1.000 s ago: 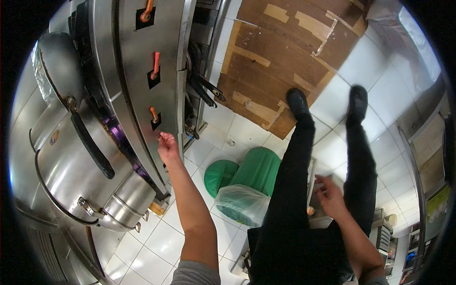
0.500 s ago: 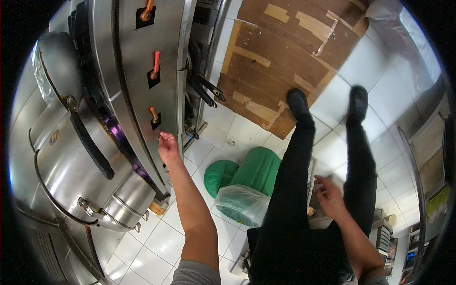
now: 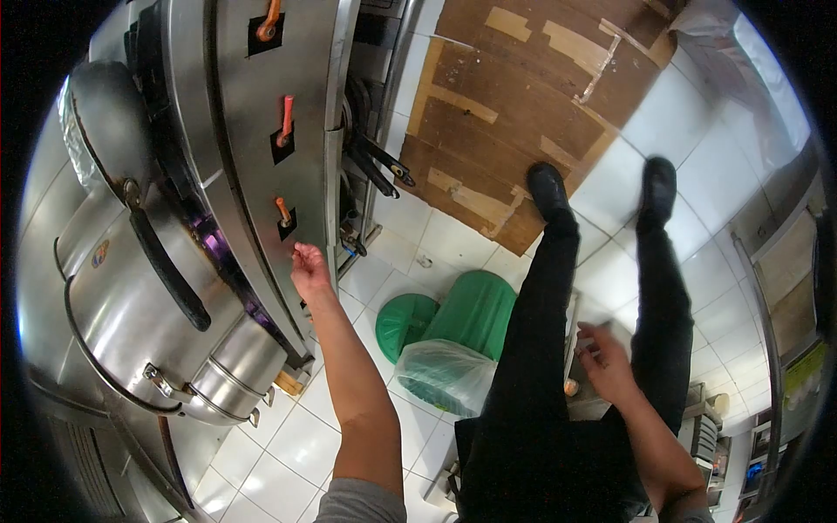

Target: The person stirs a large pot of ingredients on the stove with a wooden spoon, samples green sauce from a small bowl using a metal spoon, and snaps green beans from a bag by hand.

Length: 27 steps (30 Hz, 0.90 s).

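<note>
My left hand (image 3: 310, 272) is closed at the steel stove front (image 3: 253, 166), just below the lowest orange knob (image 3: 282, 211); whatever its fingers hold is too small to make out. My right hand (image 3: 603, 359) hangs beside my leg, its fingers loosely curled and apart, with nothing in them. Up the panel are a red knob (image 3: 286, 120) and another orange knob (image 3: 268, 22). On the stove stand a large steel pot (image 3: 131, 305) and a black-handled pan (image 3: 113, 122). Purple-blue flame (image 3: 212, 244) shows beside the pot.
A green bin (image 3: 471, 314) with a clear liner lies on the tiled floor beside a green lid (image 3: 405, 324). Taped brown cardboard (image 3: 488, 113) covers floor ahead of my feet. Black pan handles (image 3: 384, 166) stick out below the stove. A metal-edged counter (image 3: 767, 349) stands at the right.
</note>
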Tool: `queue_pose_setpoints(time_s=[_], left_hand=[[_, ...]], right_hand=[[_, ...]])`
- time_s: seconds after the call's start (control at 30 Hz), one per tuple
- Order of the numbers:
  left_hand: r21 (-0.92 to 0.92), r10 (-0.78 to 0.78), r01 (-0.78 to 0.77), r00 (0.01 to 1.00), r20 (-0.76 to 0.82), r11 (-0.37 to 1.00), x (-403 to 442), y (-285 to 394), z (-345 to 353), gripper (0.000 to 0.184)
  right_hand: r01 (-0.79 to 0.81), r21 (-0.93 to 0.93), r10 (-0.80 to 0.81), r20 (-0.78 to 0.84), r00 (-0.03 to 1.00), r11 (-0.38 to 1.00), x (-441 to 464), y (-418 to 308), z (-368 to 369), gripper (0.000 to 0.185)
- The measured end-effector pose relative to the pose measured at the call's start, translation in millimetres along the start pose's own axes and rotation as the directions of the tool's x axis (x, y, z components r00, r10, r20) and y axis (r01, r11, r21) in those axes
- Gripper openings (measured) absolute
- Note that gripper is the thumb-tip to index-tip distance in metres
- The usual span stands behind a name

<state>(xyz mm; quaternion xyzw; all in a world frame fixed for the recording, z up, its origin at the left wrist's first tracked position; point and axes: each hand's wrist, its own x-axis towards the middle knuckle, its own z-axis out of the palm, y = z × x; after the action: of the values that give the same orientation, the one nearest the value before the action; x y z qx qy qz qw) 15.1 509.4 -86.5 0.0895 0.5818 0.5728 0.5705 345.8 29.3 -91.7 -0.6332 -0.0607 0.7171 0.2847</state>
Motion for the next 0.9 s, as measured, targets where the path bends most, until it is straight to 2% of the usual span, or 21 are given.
queue_pose_setpoints(time_s=[0.27, 0.4, 0.47, 0.57, 0.9], left_hand=[[-0.008, -0.030, 0.031, 0.999, 0.039, 0.999, 2.4, 2.4, -3.8, 0.019], [-0.009, 0.008, -0.008, 1.000, 0.011, 1.000, 0.7, 0.0, -1.3, 0.018], [-0.032, -0.051, 0.054, 0.996, 0.067, 0.998, 1.7, 1.7, -3.8, 0.018], [-0.023, -0.011, 0.012, 0.998, 0.055, 1.000, 1.5, -0.3, -4.2, 0.017], [0.010, -0.032, 0.031, 0.997, 0.075, 0.999, 3.8, 2.1, -6.8, 0.017]], right_hand=[[-0.025, 0.045, 0.024, 0.016, 1.000, 0.999, 0.2, -4.9, -1.5, 0.043], [0.002, 0.016, -0.002, 0.024, 1.000, 1.000, 0.7, -4.9, -2.7, 0.043], [-0.045, -0.011, 0.045, 0.032, 0.998, 0.999, 0.6, -9.6, -3.5, 0.043], [-0.033, -0.022, 0.034, 0.041, 0.999, 0.999, 0.9, -8.4, -4.2, 0.043], [-0.030, -0.015, 0.031, 0.044, 0.999, 0.999, 0.6, -12.8, -5.5, 0.043]])
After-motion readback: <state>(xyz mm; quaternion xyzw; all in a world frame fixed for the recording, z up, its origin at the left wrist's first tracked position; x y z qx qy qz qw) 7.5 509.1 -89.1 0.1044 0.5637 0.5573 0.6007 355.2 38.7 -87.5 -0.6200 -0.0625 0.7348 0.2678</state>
